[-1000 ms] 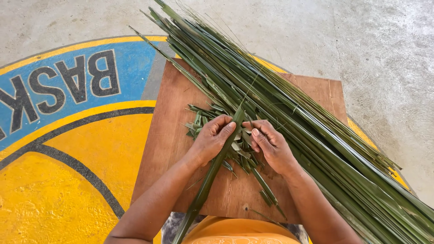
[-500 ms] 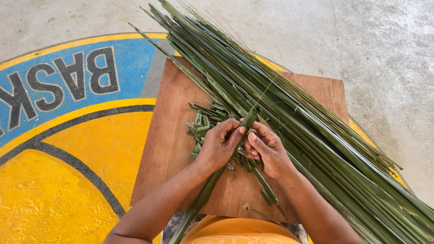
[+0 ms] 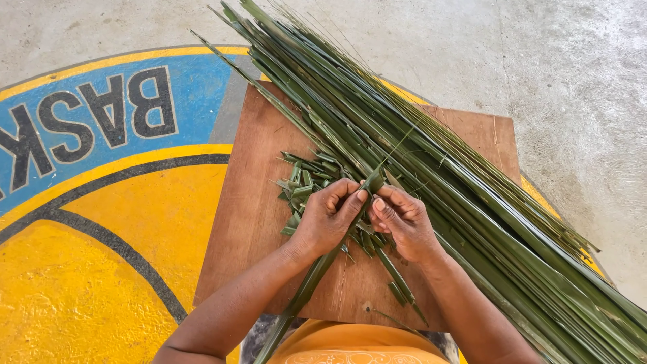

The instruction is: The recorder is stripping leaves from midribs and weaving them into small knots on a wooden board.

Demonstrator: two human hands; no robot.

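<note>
On the wooden board [image 3: 256, 222], left hand [image 3: 327, 219] and right hand [image 3: 401, 222] sit together, both pinching one long green leaf strip [image 3: 306, 286] near its folded top end. Cut leaf bits [image 3: 303, 185] lie just left; long leaf bundle [image 3: 472, 195] crosses the board diagonally on the right.

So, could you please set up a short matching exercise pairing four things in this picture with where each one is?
1. long leaves
2. cut leaf pieces
3. wooden board
4. leaf strip

a. on the painted floor
b. pinched by both hands
c. heaped on the board beside the left hand
d. lying slantwise across the board

Pairs: 1-d, 2-c, 3-a, 4-b
</note>
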